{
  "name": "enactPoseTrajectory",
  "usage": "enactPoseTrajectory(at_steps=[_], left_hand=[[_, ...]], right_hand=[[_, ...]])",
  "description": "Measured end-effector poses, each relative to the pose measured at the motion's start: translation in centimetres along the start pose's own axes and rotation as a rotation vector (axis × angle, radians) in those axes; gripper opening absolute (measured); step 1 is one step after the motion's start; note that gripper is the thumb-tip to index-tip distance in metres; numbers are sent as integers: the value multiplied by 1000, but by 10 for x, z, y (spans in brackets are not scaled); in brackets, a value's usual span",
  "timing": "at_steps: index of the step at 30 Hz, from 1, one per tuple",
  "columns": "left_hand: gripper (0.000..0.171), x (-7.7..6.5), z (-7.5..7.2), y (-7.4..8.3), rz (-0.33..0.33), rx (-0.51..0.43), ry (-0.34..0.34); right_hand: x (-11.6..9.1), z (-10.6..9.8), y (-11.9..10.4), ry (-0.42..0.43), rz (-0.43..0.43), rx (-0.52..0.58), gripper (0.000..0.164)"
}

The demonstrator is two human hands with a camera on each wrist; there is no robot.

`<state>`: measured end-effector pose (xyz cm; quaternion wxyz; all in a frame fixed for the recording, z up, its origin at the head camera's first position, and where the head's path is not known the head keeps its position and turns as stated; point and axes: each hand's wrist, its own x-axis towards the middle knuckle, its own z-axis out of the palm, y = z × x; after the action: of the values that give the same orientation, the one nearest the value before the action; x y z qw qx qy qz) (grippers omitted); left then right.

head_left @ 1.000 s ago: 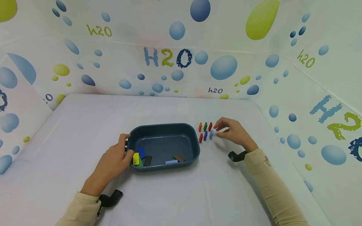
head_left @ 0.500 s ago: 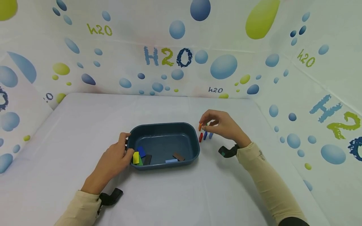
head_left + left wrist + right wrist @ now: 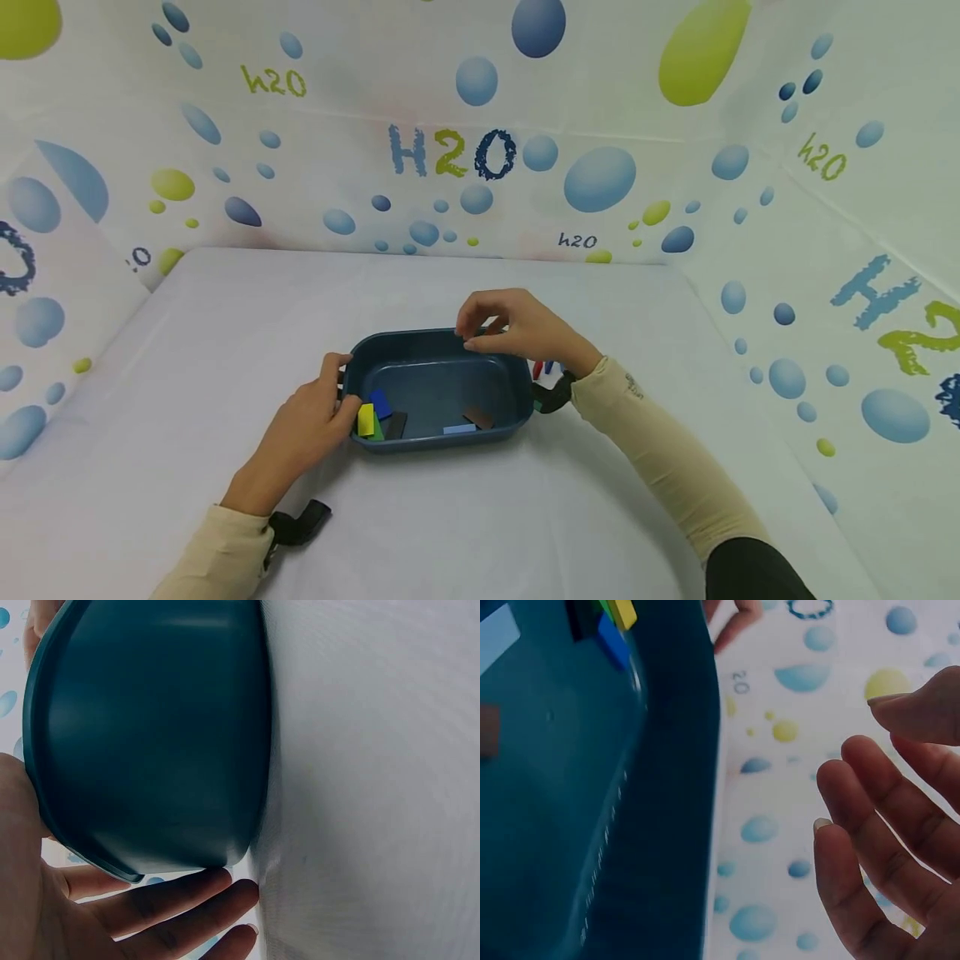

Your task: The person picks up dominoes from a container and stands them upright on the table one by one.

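- Now our left hand (image 3: pixel 303 421) grips the tray (image 3: pixel 431 383), blocks (image 3: pixel 381 405) beside its thumb
- Far rim (image 3: pixel 408 333) below our right hand (image 3: pixel 521 327); whether it holds something, we cannot tell

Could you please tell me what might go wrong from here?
The right grip appears at the far rim of the tray; I can't tell whether it holds anything, but a carried piece might drop outside.
The black device on the right wrist looks close to the red piece and blue piece, so it might knock them.
The left grip holds one end of the tray, so a tug could slide it and shift the yellow block.
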<state>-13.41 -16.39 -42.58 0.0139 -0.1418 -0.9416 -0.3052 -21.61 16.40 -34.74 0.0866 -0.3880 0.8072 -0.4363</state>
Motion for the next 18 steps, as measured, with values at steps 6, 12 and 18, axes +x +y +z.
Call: enactPoseTrajectory(at_steps=[6,12,18], left_hand=[[54,0,1,-2,1,-2,1],[54,-1,2,-2,9,-13,2],[54,-2,1,-4,13,-9,3]], right_hand=[[26,23,0,-103,-16,38,19],[46,52,5,-237,7,0,25],[60,70,10,-324,31,-43,32]])
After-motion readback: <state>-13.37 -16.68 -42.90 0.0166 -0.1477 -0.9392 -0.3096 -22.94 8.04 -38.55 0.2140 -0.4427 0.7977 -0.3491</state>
